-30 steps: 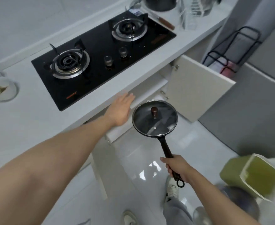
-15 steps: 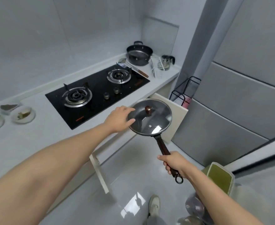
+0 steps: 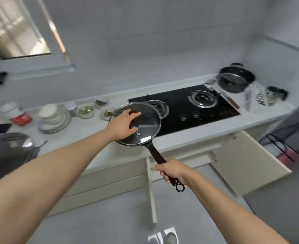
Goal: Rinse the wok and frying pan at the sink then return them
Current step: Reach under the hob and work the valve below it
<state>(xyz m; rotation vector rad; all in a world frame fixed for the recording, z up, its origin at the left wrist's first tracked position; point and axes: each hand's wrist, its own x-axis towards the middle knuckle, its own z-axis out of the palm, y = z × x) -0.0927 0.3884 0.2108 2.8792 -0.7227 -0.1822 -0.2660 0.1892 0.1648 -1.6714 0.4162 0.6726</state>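
Standing before the black gas hob [image 3: 185,110], the person faces a pale grey worktop [image 3: 85,127] set against a plain grey wall, with a window [image 3: 16,30] high to the hob's left. Left of the hob lie small dishes [image 3: 95,110], a stack of white plates [image 3: 54,117] and a red-and-white tub [image 3: 15,113]; at the far left edge sits a domed metal lid [image 3: 7,147], partly out of frame. Right of the hob stand a black pot [image 3: 235,80], a white wire rack [image 3: 256,98] and a small dark vessel, blurred. The frying pan [image 3: 136,140] is held in the air just in front of the hob's left burner, over the worktop's front edge, with a glass lid [image 3: 145,124] on it. The right hand [image 3: 171,170] wraps its fingers around the dark handle near its looped end. The left hand [image 3: 123,125] rests on the lid, fingers slightly spread and bent over the knob; whether they pinch it cannot be told. Below the hob, a cabinet door [image 3: 247,159] stands open to the right and a narrower panel [image 3: 151,191] juts out, narrowing the grey floor [image 3: 110,217] beside them.
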